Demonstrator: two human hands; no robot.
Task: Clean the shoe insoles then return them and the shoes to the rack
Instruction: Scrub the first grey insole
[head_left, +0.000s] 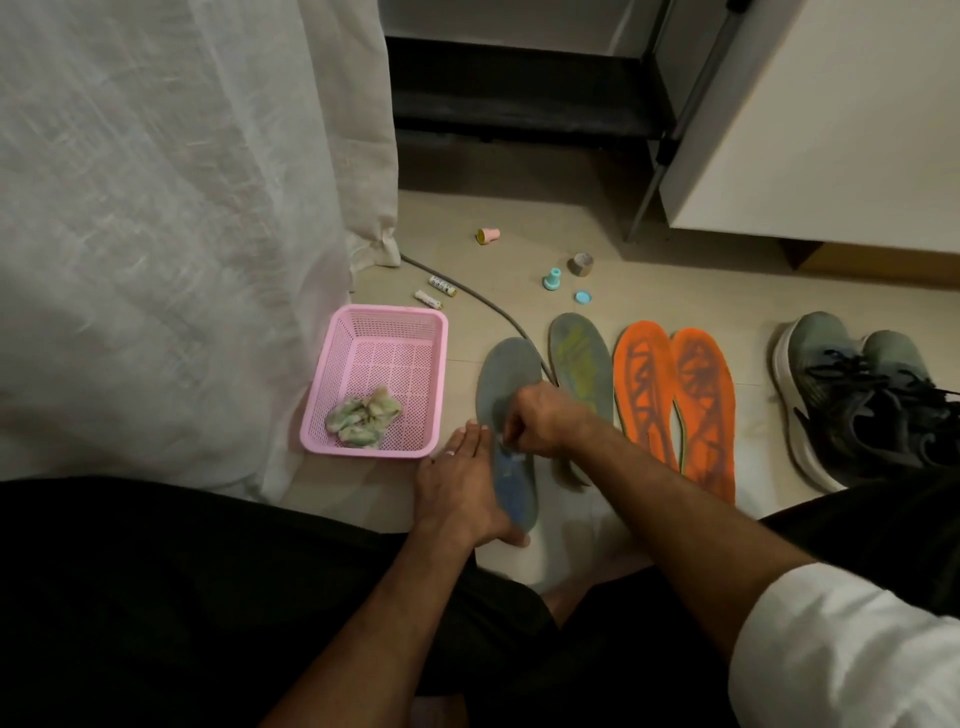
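The grey insole (506, 395) lies on the floor (675, 291) before our knees. Our left hand (460, 488) lies flat with straight fingers along its left edge, and our right hand (535, 421) is closed and pinches something small and pale on it. Just right lie a second grey insole (582, 364) and two orange insoles (675, 400), then the shoes (862, 400); the pink basket (379, 317) stands to the left.

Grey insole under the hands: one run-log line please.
left hand steadies grey insole | right hand wipes it | orange insoles on floor
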